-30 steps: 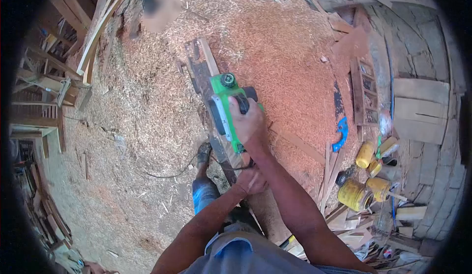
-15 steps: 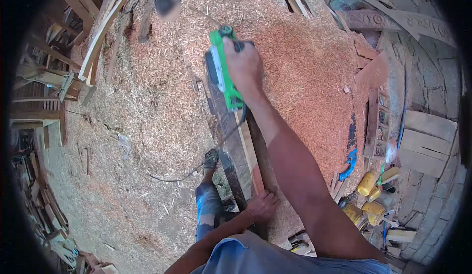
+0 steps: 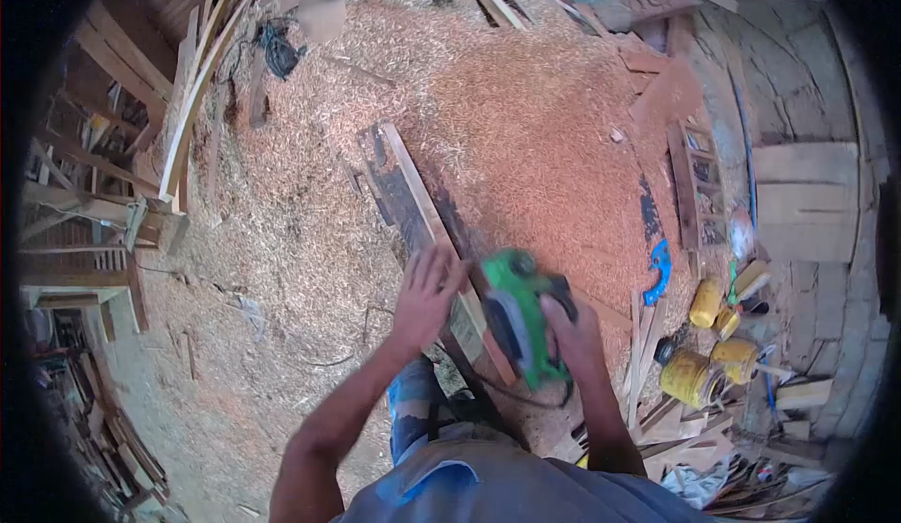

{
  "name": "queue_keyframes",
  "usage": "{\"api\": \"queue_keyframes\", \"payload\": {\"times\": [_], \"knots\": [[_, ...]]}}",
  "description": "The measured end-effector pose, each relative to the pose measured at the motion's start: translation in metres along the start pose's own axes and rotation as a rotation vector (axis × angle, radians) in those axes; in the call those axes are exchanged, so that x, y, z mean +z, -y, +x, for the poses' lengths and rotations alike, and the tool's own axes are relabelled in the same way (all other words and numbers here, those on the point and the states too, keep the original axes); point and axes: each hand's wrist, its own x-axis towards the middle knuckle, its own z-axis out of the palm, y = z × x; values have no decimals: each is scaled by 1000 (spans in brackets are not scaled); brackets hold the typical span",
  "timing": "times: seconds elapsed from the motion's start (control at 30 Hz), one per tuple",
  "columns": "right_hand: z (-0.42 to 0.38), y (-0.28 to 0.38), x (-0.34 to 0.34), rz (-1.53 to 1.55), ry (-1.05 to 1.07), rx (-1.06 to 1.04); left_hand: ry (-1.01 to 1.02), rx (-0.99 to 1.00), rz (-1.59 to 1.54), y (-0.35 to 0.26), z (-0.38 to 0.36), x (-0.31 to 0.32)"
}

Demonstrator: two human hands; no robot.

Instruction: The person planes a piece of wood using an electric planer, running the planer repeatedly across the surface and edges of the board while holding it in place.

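Carpeting the workshop floor, wood shavings (image 3: 544, 129) surround a narrow dark board (image 3: 389, 185) bearing a pale wooden strip (image 3: 410, 178).
Long timbers (image 3: 192, 91) line the left side; a blue-handled saw (image 3: 659, 274) lies to the right, near yellow containers (image 3: 690, 376). The green power planer (image 3: 527, 335), motion-blurred, shows a silvery flank and dark handle; gripped by the right hand (image 3: 574, 328), it is just right of the strip's reddish near end. The left hand (image 3: 424, 302) is over the strip, fingers extended; whether they touch it, I cannot tell.
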Motion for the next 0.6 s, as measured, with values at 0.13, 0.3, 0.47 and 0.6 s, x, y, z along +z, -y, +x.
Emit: {"api": "queue_keyframes", "payload": {"times": [0.13, 0.3, 0.47, 0.6], "knots": [[-120, -109, -71, 63, -222, 113, 242, 524, 188, 21, 30, 56], [-244, -251, -116, 279, -581, 266, 355, 357, 198, -58, 31, 23], [-308, -311, -115, 438, -723, 222, -85, -270, 76, -116, 16, 51], [-325, -297, -107, 423, -671, 196, -274, -834, 84, -103, -9, 119]]}}
